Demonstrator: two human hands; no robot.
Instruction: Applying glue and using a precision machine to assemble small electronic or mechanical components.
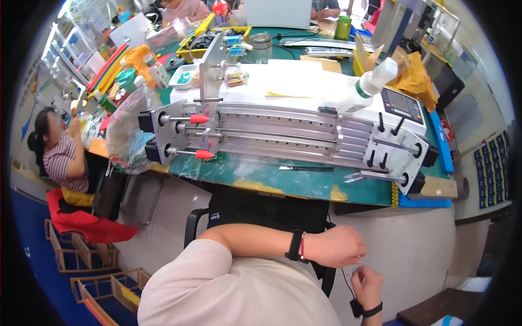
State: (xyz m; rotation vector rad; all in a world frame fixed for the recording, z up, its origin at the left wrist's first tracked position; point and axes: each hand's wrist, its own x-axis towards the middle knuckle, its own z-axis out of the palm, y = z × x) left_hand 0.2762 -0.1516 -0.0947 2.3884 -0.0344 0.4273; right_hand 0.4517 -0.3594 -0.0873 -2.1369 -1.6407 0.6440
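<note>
My left hand (337, 245) reaches across my body to the right, its fingers curled in; what they hold, if anything, is hidden. A black wristband (294, 245) and a thin red bracelet circle that wrist. Just below it is my right hand (367, 283), also closed, with its inner side out of sight. Around the right wrist sits a black strap (372, 311) bearing a small black box (356, 308). From the box a thin dark cable (348, 283) runs up toward the left hand. Both hands are off the table, in front of a black chair (261, 211).
A metal rail assembly (283, 136) with red-tipped rods lies across the green table (250, 168). Near the table edge are a black-handled knife (307, 169) and tweezers (356, 176). A white bottle (361, 95) stands behind. At the left sits another person (65, 155).
</note>
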